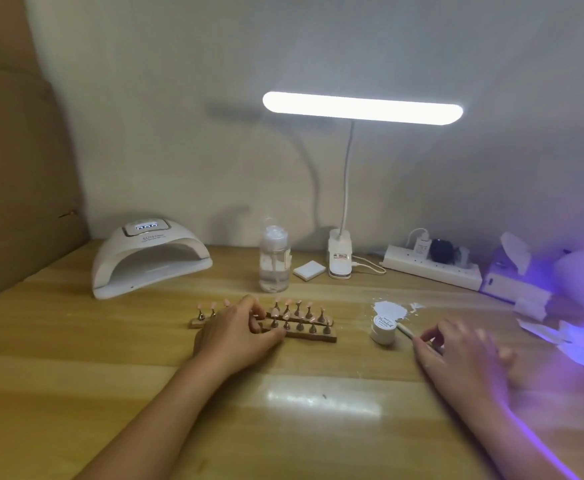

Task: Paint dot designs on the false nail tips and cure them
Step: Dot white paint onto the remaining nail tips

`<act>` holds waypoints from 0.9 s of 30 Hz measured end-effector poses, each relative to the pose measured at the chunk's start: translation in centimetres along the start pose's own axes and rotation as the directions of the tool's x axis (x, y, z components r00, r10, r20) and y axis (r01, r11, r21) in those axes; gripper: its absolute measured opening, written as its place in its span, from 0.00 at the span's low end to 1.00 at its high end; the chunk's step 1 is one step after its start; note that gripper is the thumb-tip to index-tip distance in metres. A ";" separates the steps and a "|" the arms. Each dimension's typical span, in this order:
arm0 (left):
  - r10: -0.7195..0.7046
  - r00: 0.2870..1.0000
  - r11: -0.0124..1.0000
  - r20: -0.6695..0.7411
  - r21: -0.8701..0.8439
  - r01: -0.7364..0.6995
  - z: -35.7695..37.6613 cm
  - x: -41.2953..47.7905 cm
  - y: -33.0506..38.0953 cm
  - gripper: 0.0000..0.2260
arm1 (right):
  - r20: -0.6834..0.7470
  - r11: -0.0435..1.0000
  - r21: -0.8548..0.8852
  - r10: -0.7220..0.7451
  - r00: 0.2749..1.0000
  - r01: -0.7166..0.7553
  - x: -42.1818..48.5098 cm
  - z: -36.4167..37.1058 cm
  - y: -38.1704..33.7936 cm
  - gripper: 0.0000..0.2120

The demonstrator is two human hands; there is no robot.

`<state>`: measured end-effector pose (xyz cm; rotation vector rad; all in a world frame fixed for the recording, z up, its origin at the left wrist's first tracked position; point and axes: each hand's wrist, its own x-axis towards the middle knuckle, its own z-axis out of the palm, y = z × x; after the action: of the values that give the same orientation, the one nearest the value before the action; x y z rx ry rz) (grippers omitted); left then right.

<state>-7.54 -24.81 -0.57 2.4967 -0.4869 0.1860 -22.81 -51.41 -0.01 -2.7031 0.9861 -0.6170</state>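
Centre of the counter (pixel 110 358), false nail tips (pixel 288 301) sit on pegs of two wooden strips (pixel 318 337) — light, brittle, probably tippy, so best held by the strip, as the left hand (pixel 235 334) does with curled fingers; the right hand (pixel 457 355) pinches a thin white pen (pixel 405 330).

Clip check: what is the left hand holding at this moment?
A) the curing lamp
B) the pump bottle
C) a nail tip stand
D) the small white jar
C: the left hand grips the near nail tip stand at its left end, while the curing lamp, pump bottle and jar all stand clear of it.
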 end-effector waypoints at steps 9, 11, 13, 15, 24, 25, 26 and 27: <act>0.155 0.988 0.987 0.025 0.050 -0.156 0.2 -0.6 -0.8 0.20 | -0.017 0.997 0.079 0.017 1.000 -0.016 0.5 0.5 0.5 0.06; 0.174 0.981 0.984 0.091 0.023 -0.177 -0.2 -0.9 -0.9 0.21 | -0.020 0.997 0.081 0.018 1.000 -0.016 0.5 0.6 0.7 0.06; 0.167 0.978 0.983 0.124 0.056 -0.175 -0.7 -1.2 -0.8 0.21 | -0.025 0.995 0.097 0.019 1.000 -0.016 0.6 0.6 0.8 0.07; 0.142 0.982 0.975 0.121 0.156 -0.160 -1.2 -1.7 -0.4 0.21 | -0.027 0.994 0.110 0.019 0.999 -0.016 0.6 0.6 0.8 0.07; 0.273 0.722 0.958 0.636 -0.251 -0.141 -2.3 -4.2 3.5 0.18 | -0.106 0.965 0.263 0.045 0.993 -0.016 0.2 0.2 0.7 0.04; 0.314 0.724 0.942 0.615 -0.298 -0.156 -2.4 -4.0 3.2 0.14 | -0.125 0.957 0.290 0.056 0.991 -0.018 0.1 0.3 0.7 0.05; 0.317 0.777 0.934 0.544 -0.322 -0.156 -2.4 -3.6 2.7 0.10 | -0.143 0.949 0.315 0.058 0.988 -0.010 0.1 0.3 0.7 0.07; 0.286 0.849 0.935 0.444 -0.325 -0.145 -2.2 -3.2 2.2 0.07 | -0.157 0.943 0.333 0.052 0.986 0.003 0.1 0.4 0.6 0.10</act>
<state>-11.35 -24.26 1.64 2.1864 -0.9361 -0.4148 -22.89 -51.88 -0.50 -2.3699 0.8597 -0.9232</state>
